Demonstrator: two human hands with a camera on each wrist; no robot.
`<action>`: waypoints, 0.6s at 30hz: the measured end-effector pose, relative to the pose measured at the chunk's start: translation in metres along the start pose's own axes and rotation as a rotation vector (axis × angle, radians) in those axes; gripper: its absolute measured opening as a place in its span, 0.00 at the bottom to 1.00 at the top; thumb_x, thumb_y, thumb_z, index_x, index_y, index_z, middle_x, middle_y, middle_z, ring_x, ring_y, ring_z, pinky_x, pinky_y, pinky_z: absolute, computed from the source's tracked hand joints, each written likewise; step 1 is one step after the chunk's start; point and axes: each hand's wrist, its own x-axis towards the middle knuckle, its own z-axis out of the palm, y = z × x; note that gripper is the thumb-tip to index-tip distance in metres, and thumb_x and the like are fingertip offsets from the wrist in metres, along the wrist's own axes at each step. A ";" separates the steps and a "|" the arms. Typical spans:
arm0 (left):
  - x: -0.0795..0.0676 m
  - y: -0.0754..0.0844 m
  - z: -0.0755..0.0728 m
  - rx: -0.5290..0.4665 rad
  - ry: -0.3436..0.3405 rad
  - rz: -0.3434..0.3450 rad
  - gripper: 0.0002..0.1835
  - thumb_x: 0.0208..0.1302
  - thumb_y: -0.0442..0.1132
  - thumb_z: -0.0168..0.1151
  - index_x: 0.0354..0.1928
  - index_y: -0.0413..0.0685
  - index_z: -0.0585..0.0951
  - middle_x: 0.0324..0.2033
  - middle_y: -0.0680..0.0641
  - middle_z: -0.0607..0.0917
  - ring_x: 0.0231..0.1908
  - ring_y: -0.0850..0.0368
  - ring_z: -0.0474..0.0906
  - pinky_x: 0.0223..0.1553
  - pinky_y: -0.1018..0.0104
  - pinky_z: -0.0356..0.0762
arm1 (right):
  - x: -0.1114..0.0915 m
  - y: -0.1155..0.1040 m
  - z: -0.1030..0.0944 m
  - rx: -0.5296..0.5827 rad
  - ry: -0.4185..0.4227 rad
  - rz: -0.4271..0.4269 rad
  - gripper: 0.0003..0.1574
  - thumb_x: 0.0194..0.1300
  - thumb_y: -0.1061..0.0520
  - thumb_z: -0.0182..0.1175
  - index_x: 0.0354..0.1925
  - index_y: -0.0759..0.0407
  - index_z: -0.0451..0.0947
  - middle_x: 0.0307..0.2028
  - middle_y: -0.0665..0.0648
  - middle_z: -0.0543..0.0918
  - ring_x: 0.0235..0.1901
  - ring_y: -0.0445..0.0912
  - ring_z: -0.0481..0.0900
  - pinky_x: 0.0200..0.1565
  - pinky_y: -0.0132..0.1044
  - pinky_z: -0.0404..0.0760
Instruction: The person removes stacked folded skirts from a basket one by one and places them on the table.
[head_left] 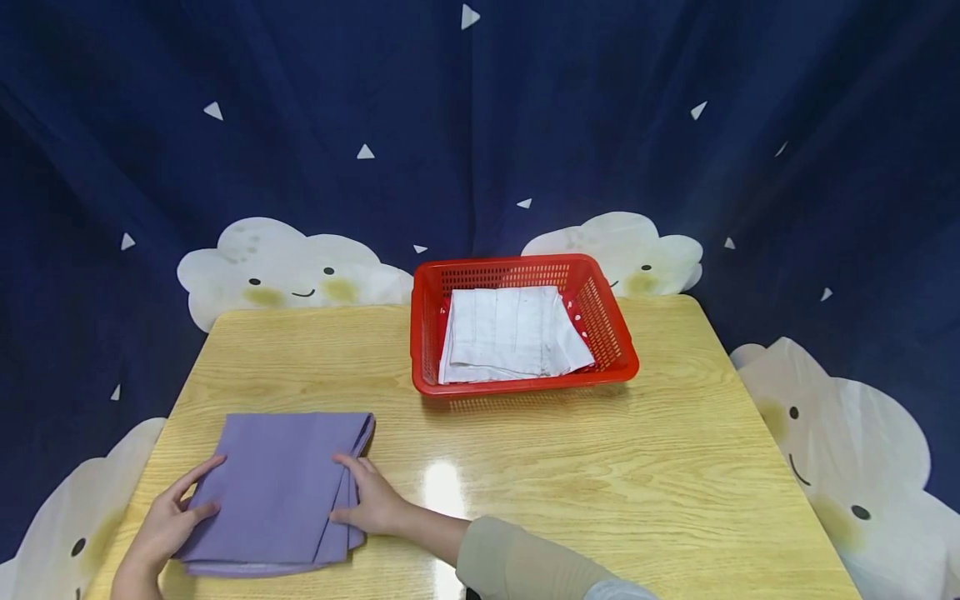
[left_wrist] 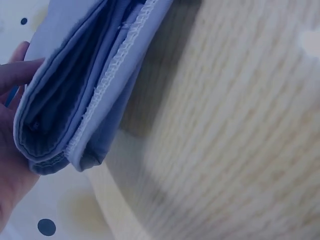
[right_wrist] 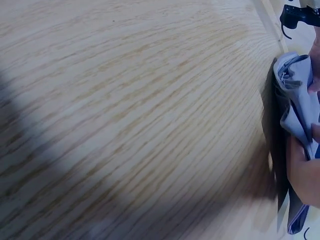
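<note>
A folded purple cloth (head_left: 273, 487) lies near the front left of the table, its layers stacked into a rough square. Along its left edge my left hand (head_left: 167, 523) grips it, thumb over the top. My right hand (head_left: 375, 502) holds the opposite edge, where several fold layers show. In the left wrist view, the thick folds of the cloth (left_wrist: 100, 75) show a white stitched seam, with fingers at their side. Seen from the right wrist, the cloth (right_wrist: 295, 110) has a hand around its edge and a dark shadow beside it.
A red plastic basket (head_left: 525, 387) stands at the back middle of the wooden table (head_left: 600, 475). Folded white cloths (head_left: 502, 329) lie in it over something red with white spots. Behind the table hangs a dark blue curtain (head_left: 600, 125) with clouds and triangles.
</note>
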 end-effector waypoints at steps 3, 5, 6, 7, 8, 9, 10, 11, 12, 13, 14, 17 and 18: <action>0.001 -0.002 0.000 0.025 0.005 -0.007 0.41 0.53 0.28 0.59 0.69 0.55 0.57 0.64 0.27 0.53 0.51 0.39 0.66 0.33 0.78 0.67 | 0.000 0.003 -0.002 0.009 -0.032 0.009 0.49 0.50 0.58 0.68 0.67 0.52 0.56 0.56 0.54 0.66 0.57 0.43 0.65 0.58 0.33 0.64; 0.001 -0.004 0.000 0.027 0.014 -0.010 0.41 0.52 0.28 0.59 0.68 0.55 0.58 0.63 0.26 0.53 0.45 0.48 0.72 0.32 0.75 0.70 | 0.000 0.005 -0.002 0.018 -0.047 0.019 0.49 0.50 0.58 0.68 0.67 0.52 0.55 0.57 0.53 0.66 0.57 0.42 0.64 0.58 0.33 0.63; 0.002 -0.005 0.001 0.031 0.022 -0.001 0.40 0.52 0.27 0.59 0.68 0.55 0.59 0.63 0.25 0.54 0.42 0.53 0.72 0.32 0.74 0.70 | 0.000 0.006 -0.002 0.027 -0.051 0.024 0.50 0.50 0.58 0.68 0.67 0.52 0.55 0.57 0.53 0.66 0.57 0.42 0.64 0.58 0.33 0.63; 0.002 -0.007 0.001 0.029 0.029 0.010 0.40 0.52 0.27 0.59 0.68 0.55 0.60 0.63 0.25 0.55 0.40 0.60 0.71 0.32 0.75 0.70 | 0.000 0.007 -0.002 0.035 -0.056 0.030 0.50 0.50 0.57 0.68 0.67 0.52 0.55 0.57 0.53 0.66 0.57 0.42 0.64 0.58 0.33 0.63; 0.002 -0.009 0.002 0.027 0.041 0.026 0.39 0.52 0.27 0.59 0.67 0.55 0.61 0.62 0.25 0.55 0.40 0.66 0.69 0.33 0.77 0.69 | 0.000 0.008 -0.003 0.047 -0.060 0.035 0.50 0.49 0.58 0.68 0.67 0.52 0.55 0.57 0.53 0.65 0.57 0.43 0.64 0.58 0.33 0.63; 0.002 -0.011 0.003 0.031 0.056 0.045 0.39 0.52 0.27 0.59 0.67 0.55 0.62 0.62 0.25 0.56 0.42 0.72 0.67 0.34 0.79 0.67 | 0.000 0.009 -0.003 0.059 -0.064 0.041 0.50 0.49 0.58 0.68 0.67 0.52 0.55 0.57 0.53 0.65 0.58 0.43 0.64 0.58 0.33 0.63; 0.002 -0.013 0.005 0.035 0.071 0.065 0.38 0.52 0.27 0.59 0.67 0.54 0.63 0.62 0.25 0.57 0.44 0.75 0.64 0.37 0.81 0.64 | 0.000 0.010 -0.003 0.074 -0.068 0.050 0.50 0.49 0.58 0.69 0.67 0.52 0.55 0.58 0.53 0.65 0.57 0.43 0.64 0.58 0.33 0.63; 0.001 -0.015 0.006 0.037 0.079 0.079 0.37 0.53 0.27 0.58 0.67 0.53 0.63 0.62 0.26 0.57 0.49 0.74 0.63 0.43 0.80 0.62 | 0.000 0.011 -0.003 0.087 -0.075 0.057 0.51 0.49 0.58 0.69 0.67 0.51 0.55 0.58 0.53 0.65 0.57 0.43 0.64 0.58 0.33 0.63; 0.002 -0.017 0.007 0.033 0.084 0.094 0.37 0.53 0.27 0.57 0.67 0.52 0.63 0.62 0.26 0.57 0.54 0.71 0.60 0.49 0.78 0.59 | 0.001 0.012 -0.003 0.100 -0.080 0.065 0.51 0.48 0.59 0.69 0.67 0.51 0.55 0.58 0.53 0.64 0.57 0.42 0.64 0.57 0.33 0.64; 0.002 -0.017 0.008 0.025 0.080 0.096 0.36 0.53 0.27 0.56 0.67 0.51 0.62 0.62 0.26 0.55 0.60 0.69 0.54 0.56 0.73 0.55 | 0.001 0.013 -0.003 0.108 -0.087 0.074 0.52 0.48 0.59 0.69 0.67 0.50 0.55 0.58 0.53 0.64 0.55 0.42 0.65 0.56 0.32 0.64; 0.003 -0.017 0.008 0.013 0.068 0.092 0.37 0.53 0.27 0.55 0.67 0.50 0.61 0.63 0.26 0.54 0.64 0.61 0.48 0.61 0.66 0.50 | 0.001 0.013 -0.004 0.117 -0.099 0.083 0.52 0.48 0.59 0.69 0.67 0.49 0.54 0.58 0.53 0.64 0.55 0.42 0.65 0.56 0.32 0.65; 0.005 -0.016 0.007 -0.028 0.013 0.071 0.38 0.53 0.26 0.53 0.68 0.46 0.57 0.63 0.25 0.49 0.65 0.37 0.38 0.62 0.39 0.37 | 0.002 0.015 -0.005 0.124 -0.132 0.107 0.54 0.48 0.60 0.69 0.68 0.47 0.53 0.58 0.53 0.63 0.53 0.42 0.65 0.54 0.32 0.66; 0.006 -0.015 0.006 -0.033 -0.003 0.066 0.38 0.53 0.26 0.53 0.68 0.45 0.56 0.64 0.25 0.48 0.65 0.35 0.36 0.60 0.35 0.37 | 0.002 0.015 -0.005 0.122 -0.142 0.115 0.54 0.48 0.59 0.69 0.68 0.47 0.53 0.58 0.54 0.62 0.52 0.42 0.66 0.53 0.31 0.66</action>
